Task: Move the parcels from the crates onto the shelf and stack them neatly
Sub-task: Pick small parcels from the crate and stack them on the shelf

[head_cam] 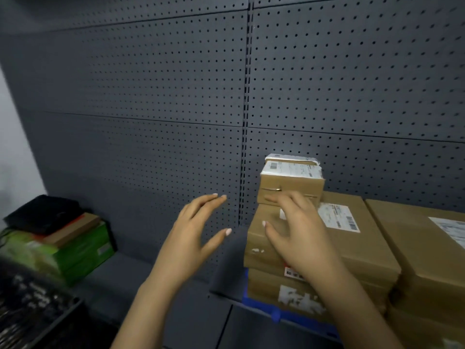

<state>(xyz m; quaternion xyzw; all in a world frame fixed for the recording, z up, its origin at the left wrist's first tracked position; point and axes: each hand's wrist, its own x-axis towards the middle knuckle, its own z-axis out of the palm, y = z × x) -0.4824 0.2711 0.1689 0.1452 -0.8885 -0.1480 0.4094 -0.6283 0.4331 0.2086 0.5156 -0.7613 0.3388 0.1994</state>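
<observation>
Both hands are up in front of the grey pegboard (151,96). The left hand (196,238) hangs in the air left of the stack, fingers straight and spread, holding nothing. The right hand (299,235) reaches over the large flat parcel (359,250), fingers splayed and loose, fingertips at the near face of the small parcel (292,181). It is blurred there, so actual contact is hard to call, but there is no grip.

The small parcel, white label on top, sits on the far left part of the large flat one. Under that lies another brown parcel (271,285), with a blue edge (261,307) showing beneath. A further parcel (422,248) sits just to the right. Far left on the shelf (130,273) stands a green box (85,250) with a black item (42,212) on top.
</observation>
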